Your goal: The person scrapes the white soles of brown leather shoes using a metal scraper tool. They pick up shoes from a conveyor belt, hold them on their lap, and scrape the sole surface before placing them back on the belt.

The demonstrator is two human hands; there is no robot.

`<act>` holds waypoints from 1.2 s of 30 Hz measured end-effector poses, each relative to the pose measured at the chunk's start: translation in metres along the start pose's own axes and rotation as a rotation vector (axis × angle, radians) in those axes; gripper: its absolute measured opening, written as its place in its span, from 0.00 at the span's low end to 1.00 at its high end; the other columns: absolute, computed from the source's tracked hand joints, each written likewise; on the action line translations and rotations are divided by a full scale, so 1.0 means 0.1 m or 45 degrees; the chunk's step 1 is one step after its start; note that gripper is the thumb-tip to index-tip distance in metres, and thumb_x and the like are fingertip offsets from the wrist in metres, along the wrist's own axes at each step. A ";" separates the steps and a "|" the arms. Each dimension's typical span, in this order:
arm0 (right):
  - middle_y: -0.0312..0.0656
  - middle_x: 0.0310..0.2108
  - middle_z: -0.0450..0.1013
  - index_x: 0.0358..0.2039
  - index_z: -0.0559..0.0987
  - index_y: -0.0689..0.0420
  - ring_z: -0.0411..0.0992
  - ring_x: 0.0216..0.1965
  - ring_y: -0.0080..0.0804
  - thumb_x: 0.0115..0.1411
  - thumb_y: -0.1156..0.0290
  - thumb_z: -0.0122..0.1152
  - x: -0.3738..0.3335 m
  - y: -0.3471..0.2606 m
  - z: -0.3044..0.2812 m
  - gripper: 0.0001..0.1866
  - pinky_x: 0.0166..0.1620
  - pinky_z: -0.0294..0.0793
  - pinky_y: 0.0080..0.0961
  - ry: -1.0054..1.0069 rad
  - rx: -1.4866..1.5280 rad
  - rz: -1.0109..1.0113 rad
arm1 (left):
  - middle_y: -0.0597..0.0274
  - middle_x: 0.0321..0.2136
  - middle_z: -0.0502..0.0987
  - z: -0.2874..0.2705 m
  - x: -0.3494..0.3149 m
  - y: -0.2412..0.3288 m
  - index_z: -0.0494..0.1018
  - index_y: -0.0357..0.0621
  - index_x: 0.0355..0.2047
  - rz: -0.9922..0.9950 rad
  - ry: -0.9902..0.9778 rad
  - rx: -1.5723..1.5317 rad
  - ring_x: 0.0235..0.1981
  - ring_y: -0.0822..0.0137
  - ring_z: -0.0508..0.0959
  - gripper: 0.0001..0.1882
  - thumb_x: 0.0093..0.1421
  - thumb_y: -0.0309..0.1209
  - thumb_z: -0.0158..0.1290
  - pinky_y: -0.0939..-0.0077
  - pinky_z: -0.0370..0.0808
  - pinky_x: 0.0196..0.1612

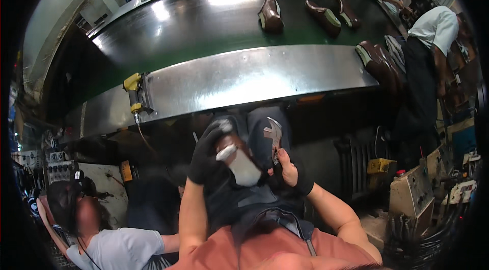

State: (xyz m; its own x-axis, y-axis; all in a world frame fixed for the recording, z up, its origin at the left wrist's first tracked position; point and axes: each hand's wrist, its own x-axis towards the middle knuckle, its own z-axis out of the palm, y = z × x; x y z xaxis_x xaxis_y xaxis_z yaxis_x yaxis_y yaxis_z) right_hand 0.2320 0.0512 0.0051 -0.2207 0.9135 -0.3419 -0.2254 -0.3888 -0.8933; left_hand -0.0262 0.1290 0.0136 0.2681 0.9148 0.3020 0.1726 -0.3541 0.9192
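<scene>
My left hand [205,157], in a black glove with white-covered fingertips, is closed around a brown shoe upper [244,166] above my lap. A pale, rounded sole area of the shoe faces up. In my right hand [289,169], close to the shoe's right side, is a metal pincer-like tool [274,131] with its curved head pointing away from me. The thumb lies along its handle, and a black band covers the wrist. The tool and the shoe appear apart. My left fingers partly hide the shoe's far end.
A steel ledge [214,79] runs ahead of me, holding a yellow air tool [133,89] with a hose. Beyond it, brown shoes [271,14] stand on a dark green conveyor [204,31]. More shoes [379,64] rest at the ledge's right end. People work nearby on both sides.
</scene>
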 end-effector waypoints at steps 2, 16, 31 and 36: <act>0.34 0.30 0.72 0.41 0.76 0.57 0.71 0.31 0.21 0.71 0.41 0.36 -0.17 -0.10 0.00 0.31 0.38 0.71 0.20 -0.041 -0.125 0.035 | 0.52 0.48 0.75 0.14 0.24 -0.18 0.74 0.35 0.45 0.073 -0.082 0.073 0.52 0.57 0.74 0.23 0.51 0.33 0.66 0.64 0.69 0.57; 0.32 0.30 0.73 0.42 0.73 0.57 0.71 0.32 0.18 0.75 0.51 0.34 0.24 0.05 0.27 0.24 0.39 0.70 0.19 -0.348 0.152 0.427 | 0.58 0.38 0.79 0.39 0.41 -0.72 0.77 0.38 0.38 -0.189 -0.033 -0.839 0.43 0.64 0.77 0.35 0.66 0.61 0.38 0.67 0.72 0.50; 0.49 0.42 0.72 0.46 0.75 0.57 0.74 0.44 0.49 0.59 0.58 0.60 -0.79 0.76 -0.36 0.19 0.47 0.74 0.41 -0.618 -1.201 -0.708 | 0.51 0.51 0.74 0.57 -0.56 0.50 0.73 0.39 0.47 -0.620 -0.079 -0.655 0.53 0.57 0.74 0.23 0.68 0.47 0.42 0.64 0.67 0.60; 0.46 0.41 0.72 0.35 0.75 0.56 0.74 0.42 0.48 0.56 0.53 0.62 -0.78 0.64 -0.37 0.18 0.45 0.75 0.40 -0.638 -1.252 -0.774 | 0.53 0.50 0.74 0.57 -0.68 0.52 0.74 0.39 0.48 -0.565 -0.106 -0.515 0.54 0.57 0.72 0.46 0.62 0.69 0.26 0.61 0.63 0.62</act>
State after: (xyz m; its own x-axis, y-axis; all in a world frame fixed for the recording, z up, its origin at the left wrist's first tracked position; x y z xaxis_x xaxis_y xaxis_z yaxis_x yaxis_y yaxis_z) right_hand 0.2696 -0.0411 -0.0364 -0.7132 0.6835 0.1554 0.3359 0.5279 -0.7801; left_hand 0.0186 0.0373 0.0269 0.3294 0.9340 -0.1381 -0.0843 0.1747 0.9810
